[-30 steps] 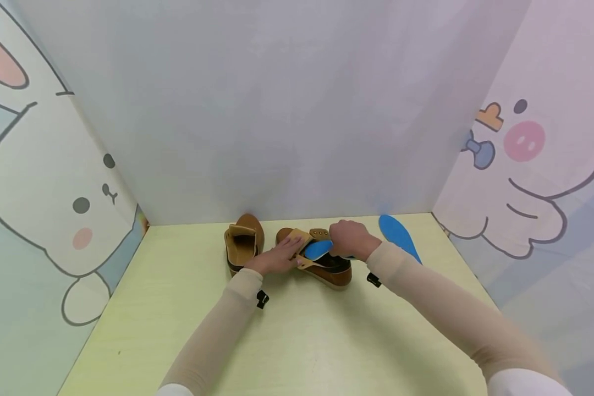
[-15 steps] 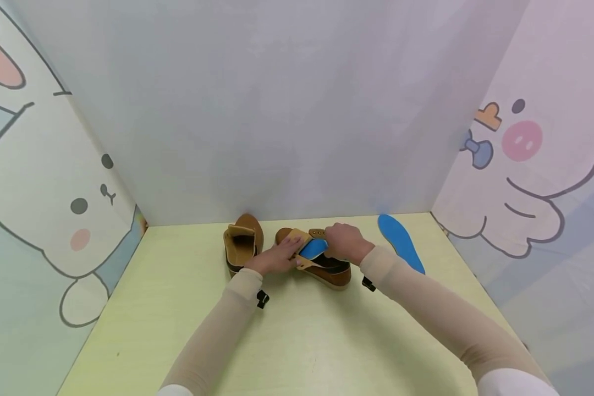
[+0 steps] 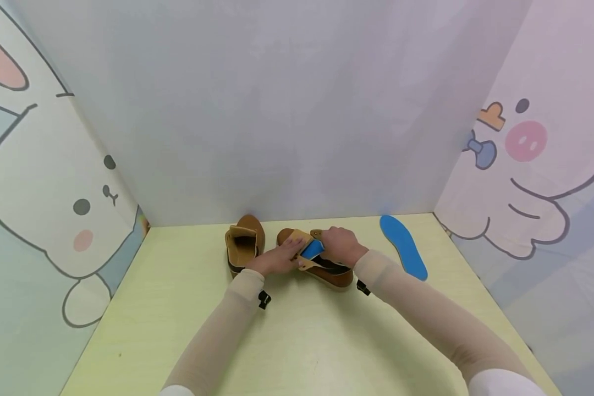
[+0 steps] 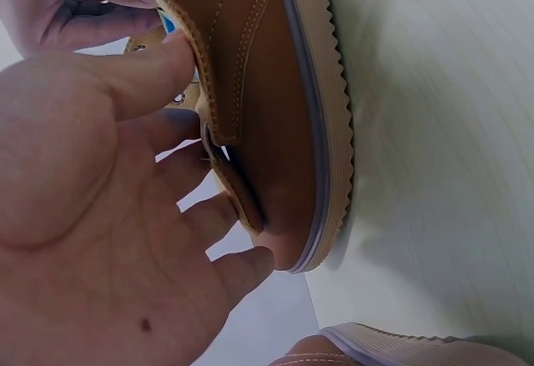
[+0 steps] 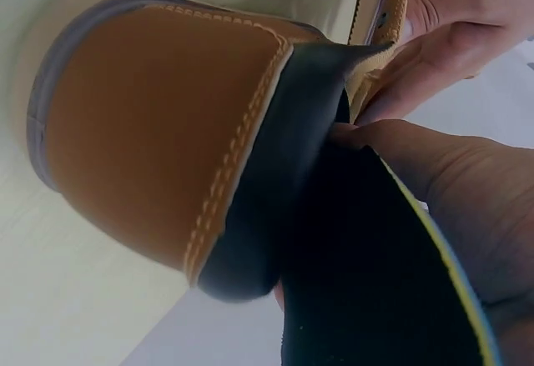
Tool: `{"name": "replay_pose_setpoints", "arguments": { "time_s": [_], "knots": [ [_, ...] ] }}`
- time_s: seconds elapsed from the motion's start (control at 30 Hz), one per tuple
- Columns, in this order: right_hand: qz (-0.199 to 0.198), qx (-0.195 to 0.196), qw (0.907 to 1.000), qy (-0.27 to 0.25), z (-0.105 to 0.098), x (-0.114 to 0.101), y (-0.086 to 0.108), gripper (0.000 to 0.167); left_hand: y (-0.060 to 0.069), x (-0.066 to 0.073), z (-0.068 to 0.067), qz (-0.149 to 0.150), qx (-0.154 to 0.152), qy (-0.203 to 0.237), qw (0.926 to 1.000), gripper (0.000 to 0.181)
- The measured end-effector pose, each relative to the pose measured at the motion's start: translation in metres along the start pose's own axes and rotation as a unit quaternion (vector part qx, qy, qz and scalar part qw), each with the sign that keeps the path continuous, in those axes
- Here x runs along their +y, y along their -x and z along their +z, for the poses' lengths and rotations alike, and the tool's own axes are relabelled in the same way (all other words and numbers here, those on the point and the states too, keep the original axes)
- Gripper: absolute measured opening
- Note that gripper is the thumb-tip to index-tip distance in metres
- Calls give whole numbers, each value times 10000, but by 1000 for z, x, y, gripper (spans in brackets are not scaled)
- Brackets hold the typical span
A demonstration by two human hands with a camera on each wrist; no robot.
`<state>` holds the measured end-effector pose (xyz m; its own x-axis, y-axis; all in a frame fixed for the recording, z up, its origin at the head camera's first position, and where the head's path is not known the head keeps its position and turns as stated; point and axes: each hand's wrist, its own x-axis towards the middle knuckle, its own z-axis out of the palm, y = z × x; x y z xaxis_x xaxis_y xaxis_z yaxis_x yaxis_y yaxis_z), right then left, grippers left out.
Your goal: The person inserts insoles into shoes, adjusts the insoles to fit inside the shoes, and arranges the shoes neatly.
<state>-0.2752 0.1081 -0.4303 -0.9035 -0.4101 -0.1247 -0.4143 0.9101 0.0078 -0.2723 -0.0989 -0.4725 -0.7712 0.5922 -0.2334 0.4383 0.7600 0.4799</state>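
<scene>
A brown shoe (image 3: 334, 276) lies at a slant on the table, its toe pointing to the back left. The left hand (image 3: 280, 257) is at its front; in the left wrist view the thumb of that hand (image 4: 117, 183) presses the tan upper's edge, with the fingers around the flaps of the shoe (image 4: 279, 124). Pinched in the right hand (image 3: 343, 246) is a blue insole (image 3: 313, 249), partly inside the shoe opening. The right wrist view has the insole's dark underside (image 5: 367, 274) beside the shoe heel (image 5: 150, 124), with the right hand (image 5: 467, 191) along it. Its front end is hidden.
A second brown shoe (image 3: 241, 250) stands upright left of the left hand, toe toward the back wall. Another blue insole (image 3: 404, 247) lies flat at the right, near the right forearm. Printed cloth walls enclose the table (image 3: 297, 341) at back and sides.
The right hand has moved left and slightly down toward the shoe's front, and the insole sits further into the opening. The left hand has stayed on the shoe.
</scene>
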Motion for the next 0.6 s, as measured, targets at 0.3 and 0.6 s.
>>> {"name": "replay_pose_setpoints", "arguments": {
  "time_s": [0.3,0.6],
  "knots": [
    [-28,184,9997,155,11,-12,-10,19,0,-1,-3,-9,-79,29,10000,65],
    [22,317,9995,52,19,-19,-14,16,-4,-4,-2,-14,-74,77,9999,67]
  ]
}}
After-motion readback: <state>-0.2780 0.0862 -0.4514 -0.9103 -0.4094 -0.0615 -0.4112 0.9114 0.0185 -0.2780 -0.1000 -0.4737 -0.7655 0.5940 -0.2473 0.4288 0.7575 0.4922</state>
